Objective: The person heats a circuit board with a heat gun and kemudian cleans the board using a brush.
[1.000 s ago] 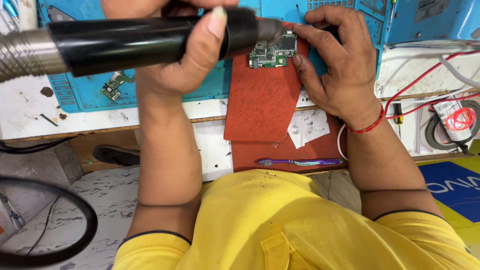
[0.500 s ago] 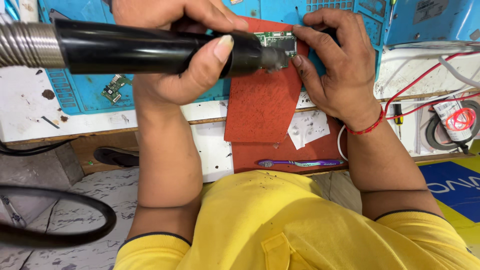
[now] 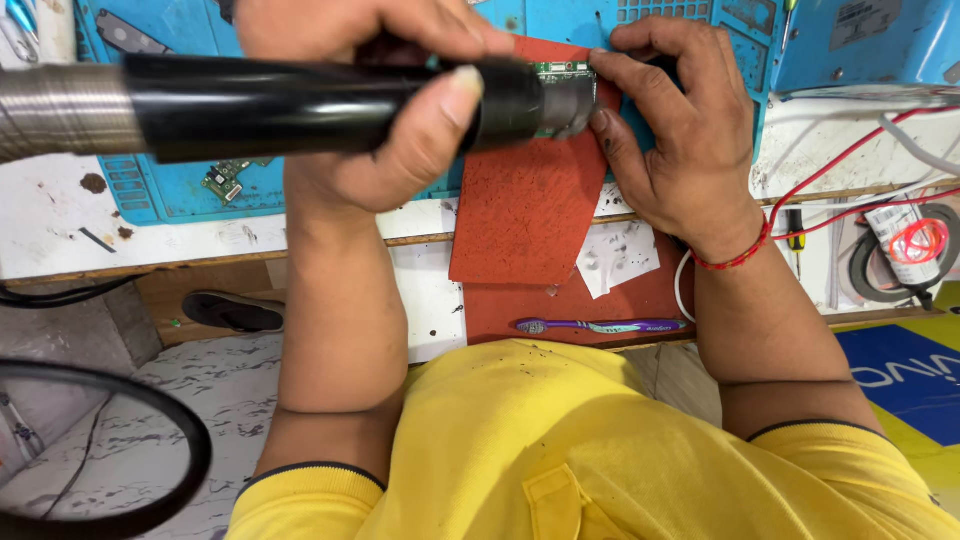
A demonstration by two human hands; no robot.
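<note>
I am observing the left hand [image 3: 400, 110] wrapping firmly around the black barrel of a hot-air gun [image 3: 330, 100], thumb pressing across the front of the handle. The gun's metal nozzle is pointing at a small green circuit board [image 3: 562, 70], which is lying just past the hand's fingertips on a red mat [image 3: 525, 210]. The right hand [image 3: 680, 140] is resting on the far side of the board, fingers curling narrow with the tips pinning its edge; whether it is pinching a tool I cannot tell. A ribbed metal hose [image 3: 60, 110] is trailing from the gun behind the left hand. A purple toothbrush [image 3: 600, 326] is lying below the right wrist, and a second small board [image 3: 225, 180] is sitting under the left hand on the blue work mat [image 3: 160, 195].
</note>
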